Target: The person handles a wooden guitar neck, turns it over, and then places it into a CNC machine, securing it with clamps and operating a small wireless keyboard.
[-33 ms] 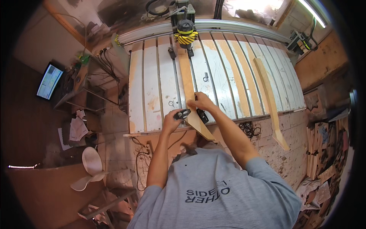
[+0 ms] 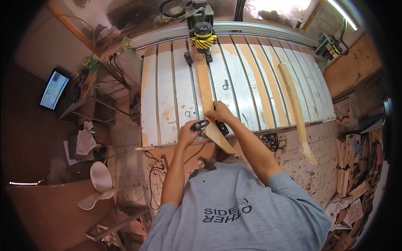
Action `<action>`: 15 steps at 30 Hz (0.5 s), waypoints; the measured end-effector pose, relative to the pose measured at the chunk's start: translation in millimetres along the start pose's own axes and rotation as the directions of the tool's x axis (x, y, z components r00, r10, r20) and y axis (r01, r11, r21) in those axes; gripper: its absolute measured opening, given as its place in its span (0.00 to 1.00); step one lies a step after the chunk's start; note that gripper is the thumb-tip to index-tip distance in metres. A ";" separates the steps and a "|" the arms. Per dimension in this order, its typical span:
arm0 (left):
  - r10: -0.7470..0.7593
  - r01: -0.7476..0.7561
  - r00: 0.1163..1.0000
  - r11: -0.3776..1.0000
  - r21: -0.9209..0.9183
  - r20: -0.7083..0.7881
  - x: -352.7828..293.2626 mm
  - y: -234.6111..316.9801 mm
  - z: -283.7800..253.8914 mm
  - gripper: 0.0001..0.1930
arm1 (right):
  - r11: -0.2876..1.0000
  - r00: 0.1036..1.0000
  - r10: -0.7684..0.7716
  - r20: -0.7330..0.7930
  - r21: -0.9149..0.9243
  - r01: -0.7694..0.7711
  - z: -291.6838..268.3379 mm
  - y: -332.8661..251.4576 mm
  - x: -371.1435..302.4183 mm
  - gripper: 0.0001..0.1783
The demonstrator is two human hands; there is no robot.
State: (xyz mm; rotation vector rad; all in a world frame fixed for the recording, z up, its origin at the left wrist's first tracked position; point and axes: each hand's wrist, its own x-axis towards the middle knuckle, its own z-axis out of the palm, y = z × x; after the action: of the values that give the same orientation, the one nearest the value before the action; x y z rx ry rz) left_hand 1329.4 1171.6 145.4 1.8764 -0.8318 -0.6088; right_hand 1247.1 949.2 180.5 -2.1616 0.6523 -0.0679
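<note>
A long, narrow wooden board (image 2: 204,85) lies lengthwise on the slotted machine bed (image 2: 176,94), its angled near end sticking out past the front edge. Closed round a black clamp (image 2: 200,125) at the board's left side is my left hand (image 2: 189,134). On the opposite side my right hand (image 2: 220,113) is closed, with its thumb over the board's edge; what its fingers grip is hidden. Another black clamp (image 2: 222,128) sits just below that hand, against the board's right side. Two dark clamps, a left one (image 2: 188,58) and a right one (image 2: 209,57), flank the far end.
The machine's spindle head (image 2: 204,35) stands over the board's far end, on a metal gantry rail (image 2: 259,30). A similar wooden piece (image 2: 294,100) lies at the right, overhanging the front edge. Coiled black cable (image 2: 273,143) lies beyond that edge. At left are a monitor (image 2: 54,89) and a white chair (image 2: 101,176).
</note>
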 end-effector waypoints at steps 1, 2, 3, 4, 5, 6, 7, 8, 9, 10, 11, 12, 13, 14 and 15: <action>-0.012 0.012 1.000 1.000 -0.014 0.010 -1.6 2.3 0.6 0.26 | 1.000 1.000 -0.002 -0.025 0.004 0.002 1.6 5.2 -0.6 0.27; -0.002 0.002 1.000 1.000 -0.014 0.023 -0.1 5.2 2.1 0.27 | 1.000 0.999 -0.004 -0.051 0.007 0.004 3.4 10.0 -1.2 0.29; 0.009 -0.008 0.999 1.000 -0.014 0.036 2.9 8.5 4.2 0.27 | 1.000 0.997 -0.005 -0.078 0.010 0.006 4.0 15.3 -2.0 0.31; 0.006 -0.005 0.999 1.000 -0.007 0.033 0.2 5.9 0.0 0.27 | 1.000 1.000 0.013 -0.015 0.018 -0.013 2.3 7.1 -3.4 0.30; -0.005 0.006 1.000 1.000 -0.007 0.028 -2.1 0.7 -2.6 0.27 | 0.999 1.000 0.027 0.012 0.030 -0.027 0.9 -1.3 -5.3 0.30; -0.016 0.016 1.000 1.000 -0.006 0.023 -4.2 -4.3 -5.0 0.27 | 0.998 0.998 0.040 0.039 0.042 -0.042 0.0 -10.1 -8.0 0.29; -0.016 0.016 0.999 1.000 -0.012 0.031 -1.1 -1.5 -3.4 0.27 | 0.997 0.997 0.063 0.052 0.049 -0.066 -3.5 -8.7 -9.1 0.28; -0.028 0.028 0.999 1.000 0.001 0.042 0.5 1.1 -2.7 0.28 | 0.997 0.997 0.048 0.061 0.054 -0.052 -6.3 -7.9 -9.8 0.28; -0.041 0.041 0.998 0.999 0.013 0.053 0.9 3.4 -2.8 0.28 | 0.998 0.997 0.033 0.070 0.059 -0.037 -9.1 -7.2 -10.4 0.28; -0.058 0.057 0.996 0.998 0.026 0.066 -0.4 5.3 -2.5 0.28 | 0.997 0.996 0.022 0.081 0.066 -0.028 -10.2 -4.0 -13.1 0.28; -0.061 0.060 0.996 0.998 0.007 0.065 -1.0 7.0 -3.1 0.29 | 1.000 1.000 0.005 0.010 0.013 -0.005 -11.5 -0.5 -16.5 0.27; -0.063 0.064 0.996 0.998 -0.012 0.063 -1.5 8.5 -4.5 0.30 | 0.999 0.998 -0.017 -0.060 -0.042 0.014 -13.4 3.5 -20.8 0.26; -0.068 0.070 0.996 0.997 -0.032 0.062 -3.4 10.4 -4.4 0.31 | 0.995 0.991 -0.039 -0.126 -0.097 0.027 -16.1 8.3 -26.7 0.26; -0.044 0.045 0.998 0.999 -0.025 0.049 -6.1 13.3 -3.8 0.32 | 0.989 1.000 -0.006 0.004 -0.146 0.006 -25.6 11.4 -35.6 0.28; -0.021 0.021 0.999 1.000 -0.018 0.036 -9.1 15.9 -3.3 0.34 | 0.989 0.997 0.021 0.080 -0.150 -0.009 -31.3 13.0 -46.2 0.30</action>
State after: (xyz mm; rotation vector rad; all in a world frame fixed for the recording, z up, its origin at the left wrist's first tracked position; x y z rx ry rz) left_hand 1321.3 1175.5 161.8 1.8649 -0.8280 -0.6621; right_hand 1193.3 942.0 198.7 -2.2902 0.6448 0.0792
